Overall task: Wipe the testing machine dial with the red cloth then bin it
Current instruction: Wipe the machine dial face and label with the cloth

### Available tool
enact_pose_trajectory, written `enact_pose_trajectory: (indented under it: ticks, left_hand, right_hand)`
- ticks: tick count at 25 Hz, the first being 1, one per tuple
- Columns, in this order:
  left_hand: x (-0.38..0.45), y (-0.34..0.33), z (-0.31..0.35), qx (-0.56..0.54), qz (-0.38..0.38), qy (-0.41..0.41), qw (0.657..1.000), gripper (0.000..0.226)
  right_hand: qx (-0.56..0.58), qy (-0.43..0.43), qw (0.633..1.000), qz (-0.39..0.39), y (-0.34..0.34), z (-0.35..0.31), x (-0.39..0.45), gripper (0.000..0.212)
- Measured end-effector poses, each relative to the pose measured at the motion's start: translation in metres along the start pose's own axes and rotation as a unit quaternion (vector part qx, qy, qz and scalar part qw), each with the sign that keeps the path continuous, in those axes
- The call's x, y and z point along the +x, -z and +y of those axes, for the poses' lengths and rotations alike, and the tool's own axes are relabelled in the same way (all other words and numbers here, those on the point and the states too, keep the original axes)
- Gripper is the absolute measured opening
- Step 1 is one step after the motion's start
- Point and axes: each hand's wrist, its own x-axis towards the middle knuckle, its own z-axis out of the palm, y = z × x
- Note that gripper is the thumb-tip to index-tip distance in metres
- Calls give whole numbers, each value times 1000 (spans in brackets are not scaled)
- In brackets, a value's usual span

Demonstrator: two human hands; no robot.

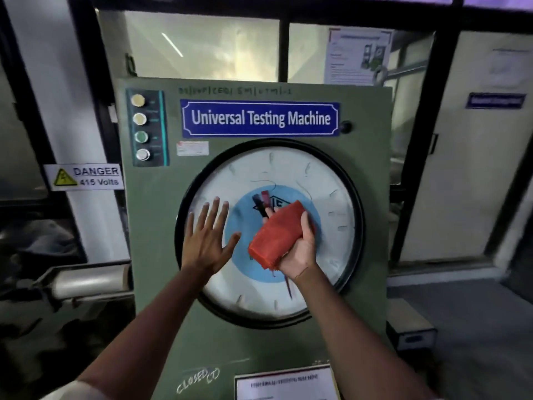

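The big round dial (291, 174) has a black rim, a white face and a blue centre, set in the green testing machine cabinet (153, 226). My right hand (301, 249) grips the folded red cloth (277, 232) in front of the dial's centre, just below the black and red pointers (261, 202). Whether the cloth touches the glass I cannot tell. My left hand (207, 238) is spread flat with fingers apart over the dial's left side, holding nothing.
A blue "Universal Testing Machine" plate (259, 118) and a column of round indicator lights (140, 128) sit above the dial. A "Danger 415 Volts" sign (85, 176) hangs at left above a metal cylinder (86, 281). Windows and a door stand behind.
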Motion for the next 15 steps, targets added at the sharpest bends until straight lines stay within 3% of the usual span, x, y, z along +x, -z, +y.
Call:
enact_pose_trajectory:
  ticks: [3, 5, 7, 9, 10, 13, 15]
  left_hand:
    - [30, -21, -5, 9, 59, -18, 998, 87]
    - [42, -34, -11, 14, 91, -16, 996, 87]
    - [46, -44, -14, 19, 111, -11, 994, 88]
    - [49, -50, -18, 14, 129, -5, 991, 90]
    - [51, -52, -22, 15, 137, -3, 990, 91]
    - [57, -57, -35, 26, 155, 9, 987, 92]
    - [57, -62, -40, 32, 170, 15, 985, 94]
  right_hand:
    - [-117, 74, 986, 89, -4, -33, 28, 58]
    - [-241, 142, 939, 197, -6, -51, 55, 59]
    - [-403, 210, 830, 324, -2, -62, 80, 69]
    - [-558, 265, 690, 376, 5, -63, 99, 76]
    - [-595, 281, 654, 373, 6, -59, 106, 81]
    - [-646, 289, 608, 361, -11, -37, 126, 90]
    - [-717, 348, 525, 297, -21, -16, 130, 89]
